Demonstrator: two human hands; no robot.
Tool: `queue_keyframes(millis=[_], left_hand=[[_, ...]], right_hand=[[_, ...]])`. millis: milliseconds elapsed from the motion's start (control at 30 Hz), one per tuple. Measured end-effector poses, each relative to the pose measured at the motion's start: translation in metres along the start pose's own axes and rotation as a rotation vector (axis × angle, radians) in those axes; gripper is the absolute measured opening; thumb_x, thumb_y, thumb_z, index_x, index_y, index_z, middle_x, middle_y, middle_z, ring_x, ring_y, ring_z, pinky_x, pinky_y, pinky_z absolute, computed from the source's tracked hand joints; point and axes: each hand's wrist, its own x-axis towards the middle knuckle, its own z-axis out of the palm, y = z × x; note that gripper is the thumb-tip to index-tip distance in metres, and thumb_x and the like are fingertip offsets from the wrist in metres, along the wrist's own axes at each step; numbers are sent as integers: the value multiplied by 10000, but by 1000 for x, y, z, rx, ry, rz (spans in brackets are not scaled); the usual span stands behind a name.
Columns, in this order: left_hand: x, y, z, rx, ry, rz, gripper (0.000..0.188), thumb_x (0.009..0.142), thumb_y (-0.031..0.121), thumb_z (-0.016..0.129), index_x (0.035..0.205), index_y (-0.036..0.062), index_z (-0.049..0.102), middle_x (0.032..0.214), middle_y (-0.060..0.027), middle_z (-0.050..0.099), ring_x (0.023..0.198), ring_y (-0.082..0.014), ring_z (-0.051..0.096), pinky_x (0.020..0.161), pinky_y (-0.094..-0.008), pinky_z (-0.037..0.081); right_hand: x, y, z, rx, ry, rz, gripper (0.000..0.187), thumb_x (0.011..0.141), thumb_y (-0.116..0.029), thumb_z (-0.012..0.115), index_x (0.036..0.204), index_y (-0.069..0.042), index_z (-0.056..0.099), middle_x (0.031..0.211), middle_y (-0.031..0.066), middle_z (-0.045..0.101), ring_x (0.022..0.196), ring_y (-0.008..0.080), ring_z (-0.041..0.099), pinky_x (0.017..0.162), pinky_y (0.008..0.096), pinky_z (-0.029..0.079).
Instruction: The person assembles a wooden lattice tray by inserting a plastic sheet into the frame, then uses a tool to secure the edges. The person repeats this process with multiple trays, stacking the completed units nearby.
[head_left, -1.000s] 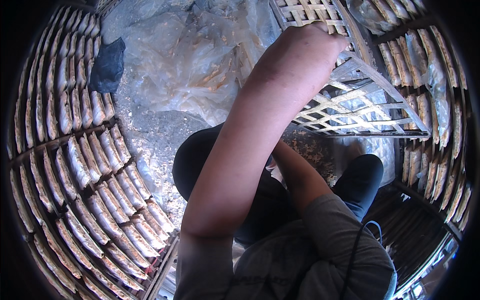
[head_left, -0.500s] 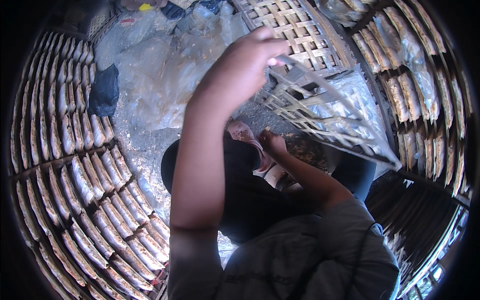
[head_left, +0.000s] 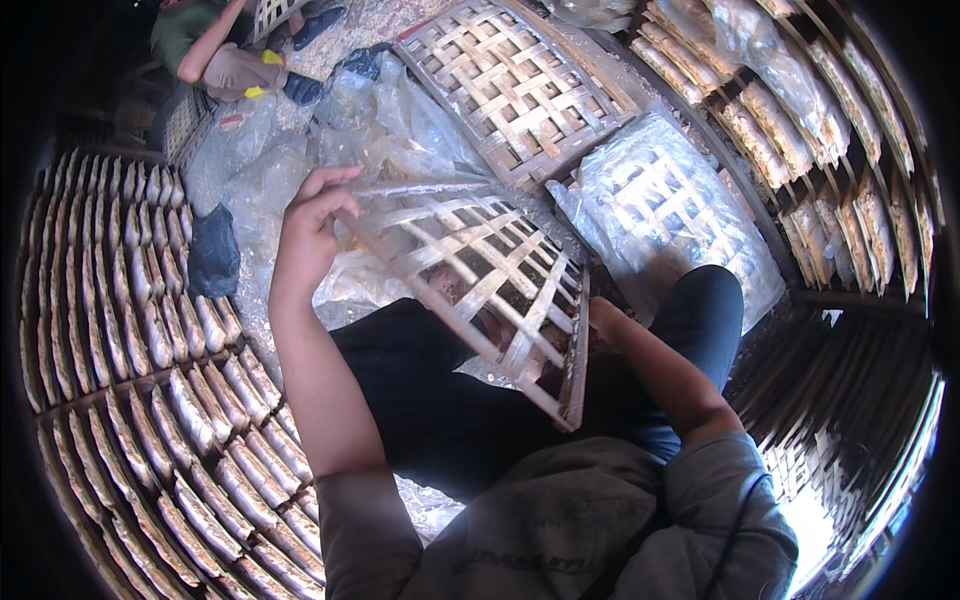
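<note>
A woven bamboo tray (head_left: 520,290) with a wooden frame tilts above my lap. The fingers of my left hand (head_left: 318,215) close on its upper left corner. Beside the tray's right edge is my right hand (head_left: 606,318). Its fingers are largely hidden behind the frame, so whether they grip it does not show. Beyond the raised tray, a second woven tray (head_left: 515,85) lies flat. To its right, a tray-like lattice lies under a clear plastic sheet (head_left: 665,200).
Racks of pale, crumbly-edged slabs in rows (head_left: 200,400) stand at left, with another rack (head_left: 770,125) at far right. Crumpled plastic sheeting (head_left: 260,160) and a dark bag (head_left: 213,252) cover floor. Another person (head_left: 205,50) works at upper left. Dark stacked slats (head_left: 840,380) stand at right.
My left hand has swung the tray left and toward me, uncovering the flat tray and plastic-covered one. My right hand has moved right to the tray's edge. The other person has come into view.
</note>
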Motion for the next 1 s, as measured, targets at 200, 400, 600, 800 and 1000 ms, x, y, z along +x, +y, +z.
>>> queue_keyframes(millis=[200, 400, 600, 800, 1000], left_hand=[[-2, 27, 4, 5, 4, 30, 302, 692, -267, 415, 780, -31, 581, 1188, -141, 630, 1173, -297, 609, 989, -341, 458], [-15, 46, 9, 11, 15, 47, 352, 652, -291, 370, 773, -43, 589, 1163, -147, 622, 1231, -335, 604, 982, -387, 488], [-5, 76, 17, 33, -34, 99, 360, 649, -296, 365, 775, -50, 595, 1147, -152, 613, 1236, -353, 601, 974, -402, 506], [-9, 84, 18, 35, -58, 90, 360, 654, -296, 378, 780, -46, 605, 1133, -157, 604, 1234, -367, 600, 968, -405, 515], [-12, 82, 19, 20, -33, 87, 321, 617, -247, 365, 741, -38, 576, 1125, -166, 614, 1235, -395, 594, 996, -433, 506]], right_hand=[[110, 65, -8, 308, 180, -18, 332, 971, -371, 537, 1114, -82, 619, 950, 159, 648, 888, 332, 683, 743, 508, 574], [24, -4, 22, -449, 643, -275, 593, 929, -486, 568, 1410, -150, 480, 1203, 211, 615, 1232, 386, 529, 1033, 482, 431], [-23, -112, 48, -85, 281, -983, 290, 989, -221, 585, 1238, -94, 663, 1132, 161, 684, 999, 250, 663, 886, 349, 532], [-40, -193, 87, -86, 182, -1244, 237, 985, -161, 601, 1194, -104, 697, 1076, 121, 675, 980, 229, 625, 916, 349, 502], [-53, -218, 100, -53, 36, -1480, 160, 940, -72, 639, 1060, -102, 741, 973, 83, 648, 976, 234, 589, 909, 340, 454]])
